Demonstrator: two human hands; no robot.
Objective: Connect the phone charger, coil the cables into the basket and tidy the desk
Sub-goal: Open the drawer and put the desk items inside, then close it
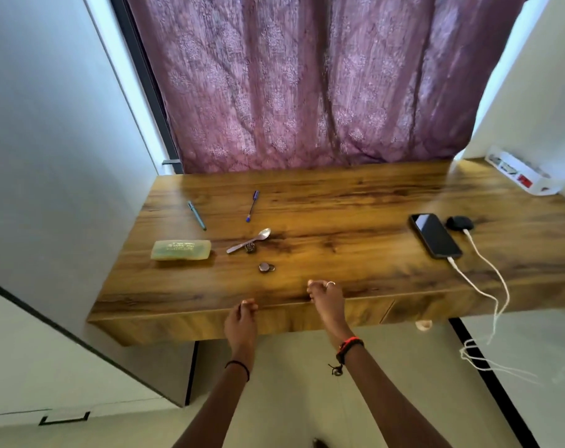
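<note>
A black phone (435,235) lies at the right of the wooden desk (339,202), with a white cable (475,286) plugged into its near end. A second white cable runs from a black charger (459,223) beside the phone. Both cables hang over the desk's front edge and loop loosely below (481,357). My left hand (241,321) rests at the front edge, fingers loosely curled and holding nothing. My right hand (326,302) rests on the desk top just right of it, fingers bent and holding nothing. No basket is in view.
On the left half lie a teal pen (197,215), a blue pen (252,205), a spoon (249,240), a pale green case (181,249) and small metal bits (266,267). A white power strip (520,172) sits at the back right. A purple curtain (307,85) hangs behind.
</note>
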